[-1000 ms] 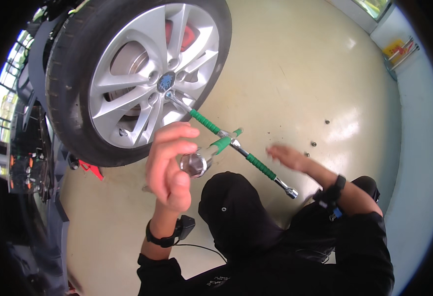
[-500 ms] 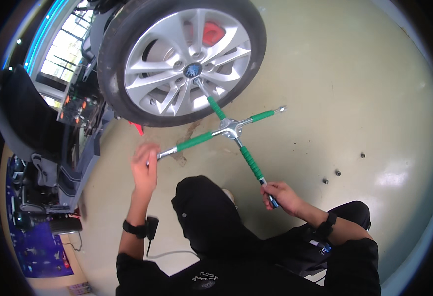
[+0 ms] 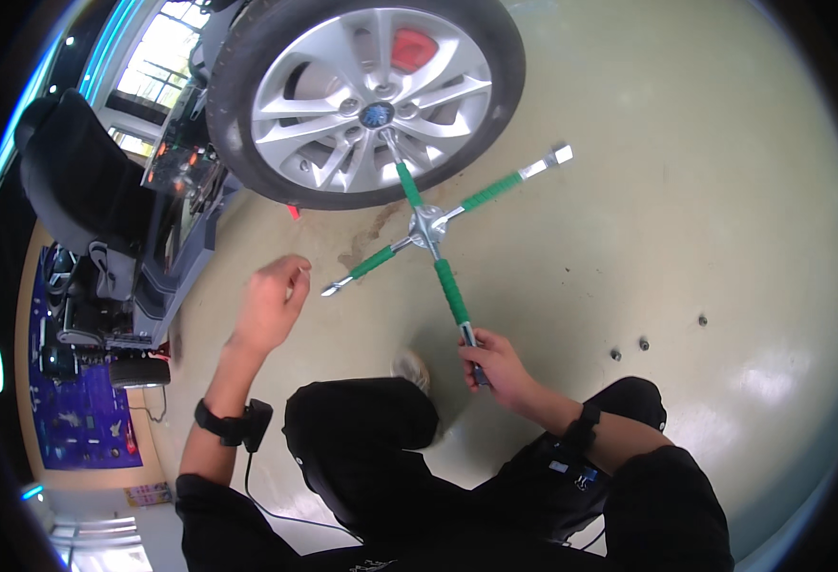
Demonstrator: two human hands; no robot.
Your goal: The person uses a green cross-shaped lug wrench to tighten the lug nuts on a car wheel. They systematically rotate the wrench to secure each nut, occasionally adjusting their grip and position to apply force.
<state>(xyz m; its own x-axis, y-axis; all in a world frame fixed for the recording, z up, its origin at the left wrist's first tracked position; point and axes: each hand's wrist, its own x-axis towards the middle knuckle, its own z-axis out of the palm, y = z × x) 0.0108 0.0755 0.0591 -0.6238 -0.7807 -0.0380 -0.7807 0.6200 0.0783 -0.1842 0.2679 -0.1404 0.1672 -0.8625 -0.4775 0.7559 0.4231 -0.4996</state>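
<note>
A four-way lug wrench [image 3: 425,227] with green-wrapped arms reaches from a car wheel [image 3: 366,105] toward me. Its far end sits on a lug position just below the blue centre cap [image 3: 377,115]. My right hand [image 3: 497,364] is wrapped round the metal end of the near arm. Left of the wrench, my left hand [image 3: 276,297] hangs in the air with loosely curled fingers, thumb slightly apart, holding nothing visible. It is close to the flat-tipped left arm but does not touch it.
Several small dark lug nuts [image 3: 643,344] lie on the pale floor at right. A black seat [image 3: 80,176] on a grey frame stands at far left, with a small black wheel [image 3: 139,372] in front of it. A red object [image 3: 293,212] shows beneath the tyre.
The wrench has turned, bringing a different arm to its left side. My left hand has come off the wrench. My right hand stays on the near arm. The view has shifted slightly.
</note>
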